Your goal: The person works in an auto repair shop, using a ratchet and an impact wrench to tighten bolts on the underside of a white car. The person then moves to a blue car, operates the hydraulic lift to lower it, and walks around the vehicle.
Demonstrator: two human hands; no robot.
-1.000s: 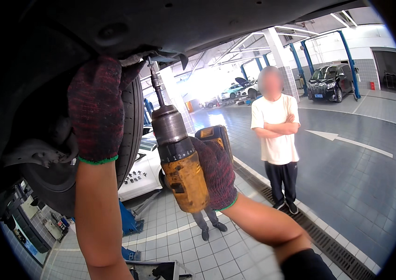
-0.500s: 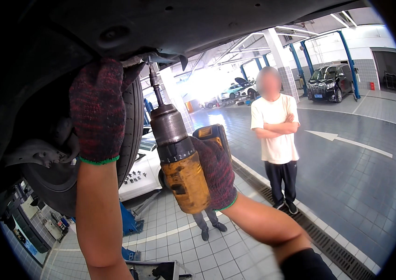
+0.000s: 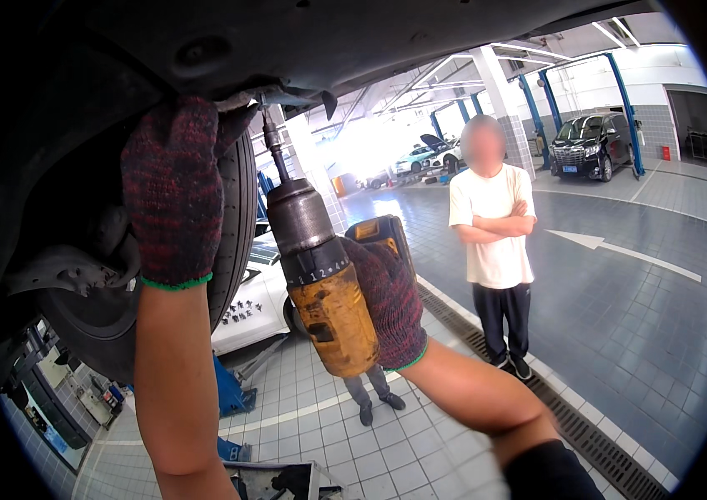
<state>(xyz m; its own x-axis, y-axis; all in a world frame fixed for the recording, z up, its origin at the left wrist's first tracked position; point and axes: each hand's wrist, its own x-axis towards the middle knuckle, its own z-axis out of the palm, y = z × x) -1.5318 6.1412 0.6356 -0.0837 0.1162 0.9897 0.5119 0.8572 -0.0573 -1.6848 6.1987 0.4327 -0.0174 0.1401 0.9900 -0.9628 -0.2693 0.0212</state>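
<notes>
My right hand (image 3: 388, 298), in a dark red knit glove, grips a yellow and black cordless drill (image 3: 320, 283) pointed upward. Its long bit (image 3: 272, 142) meets the dark underside of a raised car (image 3: 303, 42) near a crumpled edge of the panel. My left hand (image 3: 172, 190), in a matching glove, is raised beside the bit and presses against that underside, its fingers hidden behind the glove's back. A car tyre (image 3: 237, 225) hangs just behind my left hand.
A person in a white shirt (image 3: 493, 225) stands with arms crossed to the right, beside a floor drain grate (image 3: 570, 417). Another person's legs (image 3: 370, 392) show behind the drill. A white car (image 3: 245, 308), a blue lift arm (image 3: 228, 392) and a dark van (image 3: 591, 142) are farther off.
Almost nothing has moved. My left hand has shifted very slightly; the drill stays pointed up at the underside.
</notes>
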